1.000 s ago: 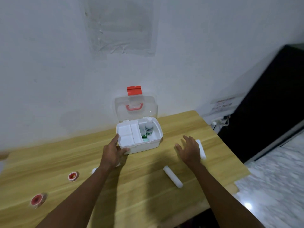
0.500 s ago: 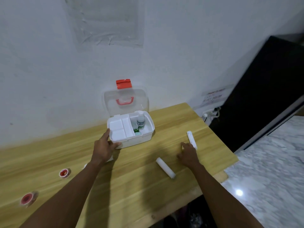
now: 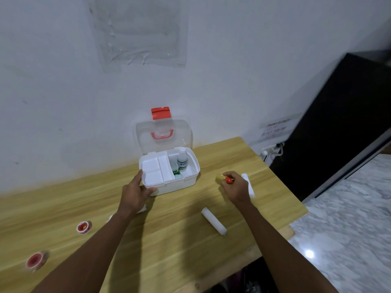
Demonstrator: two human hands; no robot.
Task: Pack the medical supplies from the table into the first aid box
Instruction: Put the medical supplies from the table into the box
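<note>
The white first aid box (image 3: pixel 179 186) stands open near the wall, its clear lid (image 3: pixel 164 134) with a red latch upright. Inside are a white tray insert, a small white bottle (image 3: pixel 182 162) and a green packet (image 3: pixel 176 172). My left hand (image 3: pixel 135 192) grips the box's front left corner. My right hand (image 3: pixel 234 188) hovers right of the box, closed on a small yellow item with a red end (image 3: pixel 225 179). One white gauze roll (image 3: pixel 213 221) lies on the table in front; another (image 3: pixel 249 186) lies partly hidden behind my right hand.
The wooden table (image 3: pixel 169 250) holds two red-cored tape rolls (image 3: pixel 83 227) (image 3: pixel 36 260) at the left. A white item shows partly under my left wrist. The table's right edge drops to a marble floor (image 3: pixel 349 229); a black cabinet (image 3: pixel 338 123) stands at the right.
My right hand has lifted off the table near the gauze rolls and now holds a small yellow and red item. My left hand stays on the box.
</note>
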